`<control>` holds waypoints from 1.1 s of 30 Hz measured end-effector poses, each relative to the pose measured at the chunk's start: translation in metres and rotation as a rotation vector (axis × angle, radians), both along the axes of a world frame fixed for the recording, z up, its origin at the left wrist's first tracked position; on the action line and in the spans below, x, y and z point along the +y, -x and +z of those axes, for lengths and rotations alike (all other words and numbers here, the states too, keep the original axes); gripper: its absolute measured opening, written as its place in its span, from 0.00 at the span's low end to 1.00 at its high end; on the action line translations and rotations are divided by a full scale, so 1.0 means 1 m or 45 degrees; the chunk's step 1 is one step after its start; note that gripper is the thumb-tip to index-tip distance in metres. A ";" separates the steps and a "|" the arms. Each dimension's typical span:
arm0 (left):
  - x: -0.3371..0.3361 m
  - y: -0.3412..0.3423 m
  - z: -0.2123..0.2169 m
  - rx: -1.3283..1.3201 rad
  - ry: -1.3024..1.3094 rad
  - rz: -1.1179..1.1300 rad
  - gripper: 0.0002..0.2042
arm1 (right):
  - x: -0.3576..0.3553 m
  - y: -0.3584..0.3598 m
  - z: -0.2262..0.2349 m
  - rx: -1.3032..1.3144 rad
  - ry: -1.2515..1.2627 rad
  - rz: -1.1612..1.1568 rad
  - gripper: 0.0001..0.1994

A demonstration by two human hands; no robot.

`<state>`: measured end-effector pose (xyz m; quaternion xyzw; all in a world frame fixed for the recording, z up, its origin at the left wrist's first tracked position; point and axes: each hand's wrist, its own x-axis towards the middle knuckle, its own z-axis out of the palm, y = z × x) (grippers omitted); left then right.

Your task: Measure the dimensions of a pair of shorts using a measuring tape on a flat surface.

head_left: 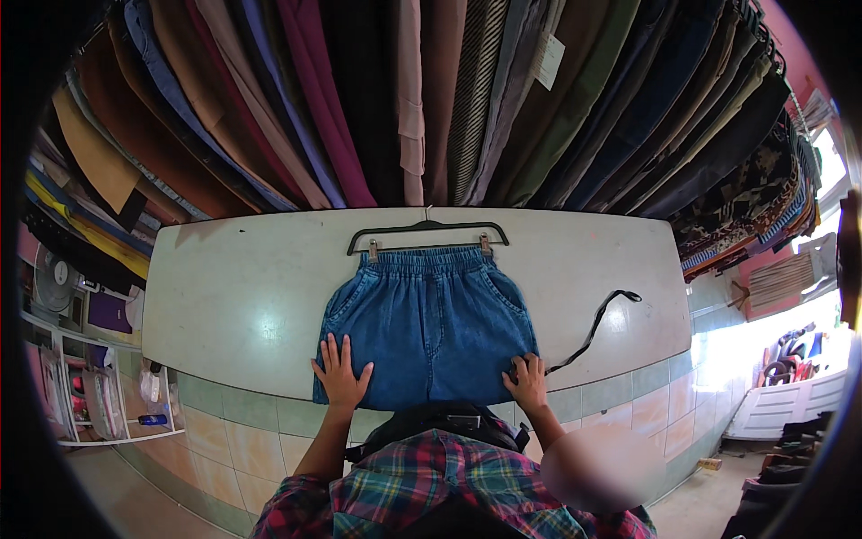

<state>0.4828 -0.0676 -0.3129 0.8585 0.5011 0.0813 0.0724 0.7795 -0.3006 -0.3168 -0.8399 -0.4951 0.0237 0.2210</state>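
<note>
We see a pair of blue denim shorts [429, 323] lying flat on a pale, glossy counter [233, 296], near its front edge and about in the middle of its width. The shorts have a gathered elastic waistband at the far side, a slanted pocket on each hip, and a centre seam running down to the hem, which reaches the counter's near edge. The cloth is a washed mid-blue, lighter in patches. The waistband is clipped at two points to a black hanger [427, 234] — its hook points away from us, towards the clothes rail.

Our left hand [340, 373] rests palm down on the lower left leg of the shorts, fingers spread wide and flat on the denim, gripping nothing. Our right hand [527, 381] sits at the lower right corner of the hem with the fingers curled down onto the cloth; we cannot tell whether they pinch the edge or only press on it.

A thin black strap [594, 325] lies on the counter just to the right of the shorts, one end looped, the other running down to the hem by the right hand. Beyond the counter hangs a dense row of trousers [431, 99] in many colours — brown, maroon, green, navy. The counter's front is faced with pale tiles [242, 440].
</note>
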 end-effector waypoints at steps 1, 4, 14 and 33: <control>-0.001 -0.002 0.004 0.046 0.056 0.015 0.36 | -0.001 0.000 0.001 -0.001 0.004 -0.004 0.21; 0.010 -0.019 0.016 0.089 0.205 0.116 0.35 | 0.005 -0.002 0.004 0.086 -0.014 -0.066 0.21; 0.079 -0.095 -0.008 0.055 -0.024 -0.227 0.37 | 0.127 -0.039 0.030 0.103 -0.069 0.176 0.19; 0.036 -0.184 0.041 -0.994 1.488 -0.095 0.09 | 0.178 -0.040 0.053 1.082 -0.162 0.435 0.14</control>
